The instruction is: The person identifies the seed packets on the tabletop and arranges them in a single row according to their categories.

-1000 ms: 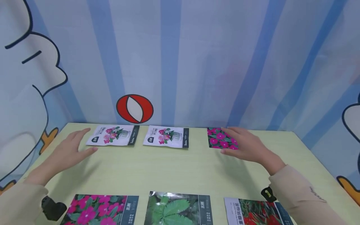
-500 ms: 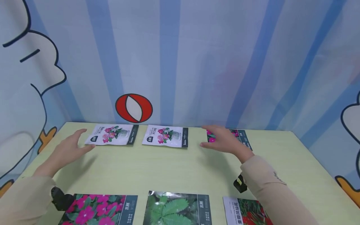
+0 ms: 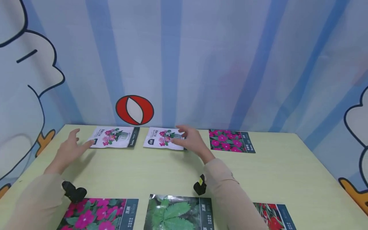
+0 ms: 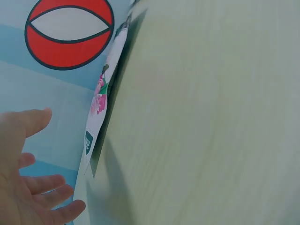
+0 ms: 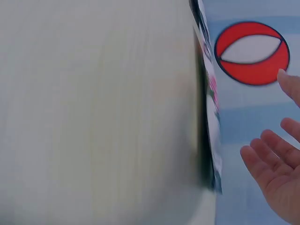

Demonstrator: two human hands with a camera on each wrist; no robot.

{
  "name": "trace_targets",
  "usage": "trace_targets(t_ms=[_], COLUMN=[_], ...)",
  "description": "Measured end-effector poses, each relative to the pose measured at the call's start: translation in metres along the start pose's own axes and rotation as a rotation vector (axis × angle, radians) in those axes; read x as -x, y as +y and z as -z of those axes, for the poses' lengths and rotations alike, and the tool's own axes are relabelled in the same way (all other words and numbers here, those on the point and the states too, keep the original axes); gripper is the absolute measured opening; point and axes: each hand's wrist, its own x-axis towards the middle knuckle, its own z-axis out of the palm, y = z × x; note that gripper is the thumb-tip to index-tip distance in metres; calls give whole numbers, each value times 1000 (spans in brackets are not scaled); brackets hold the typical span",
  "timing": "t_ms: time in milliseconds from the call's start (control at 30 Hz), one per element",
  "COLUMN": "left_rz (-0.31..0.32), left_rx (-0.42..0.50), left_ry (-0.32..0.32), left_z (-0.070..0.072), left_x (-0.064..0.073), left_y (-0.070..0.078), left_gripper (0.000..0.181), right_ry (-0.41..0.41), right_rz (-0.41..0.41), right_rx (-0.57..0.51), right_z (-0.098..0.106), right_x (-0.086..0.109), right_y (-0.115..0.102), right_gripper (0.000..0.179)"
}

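Note:
My left hand (image 3: 66,152) hovers with spread fingers by the left end of a white packet (image 3: 112,137) printed with pink flowers in a vase. In the left wrist view this packet (image 4: 99,101) lies beyond the open fingers. A second white packet (image 3: 156,137) with the same print lies to its right at the back of the table. My right hand (image 3: 193,140), fingers loosely bent and holding nothing, is over that packet's right end and hides part of it. Further right lies a packet with magenta flowers (image 3: 227,140).
Along the front of the pale table (image 3: 161,169) lie another magenta-flower packet (image 3: 95,214), a green-leaf packet (image 3: 178,212) and a red-flower packet (image 3: 273,215), partly covered by the right sleeve. A blue striped curtain (image 3: 195,64) with cartoon prints stands behind the table.
My right hand has moved left, from over the back magenta-flower packet to over the second white packet. My left hand stays by the first white packet, with only a slight shift.

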Motion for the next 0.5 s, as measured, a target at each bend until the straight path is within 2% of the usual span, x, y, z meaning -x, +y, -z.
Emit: trace_targets(t_ms=[200, 367, 500], left_rz=[54, 58, 50], left_rx=[34, 22, 38], left_ry=[-29, -26, -32], left_z=[-2, -7, -8], left_x=[-10, -15, -17], left_y=[-5, -3, -1], left_gripper=[84, 77, 75], right_ry=[64, 9, -18], right_rz=[-62, -84, -76], right_rx=[-100, -118, -201], right_z=[-42, -60, -75], right_x=[-19, -23, -24], right_y=[-25, -38, -46], right_gripper=[55, 54, 50])
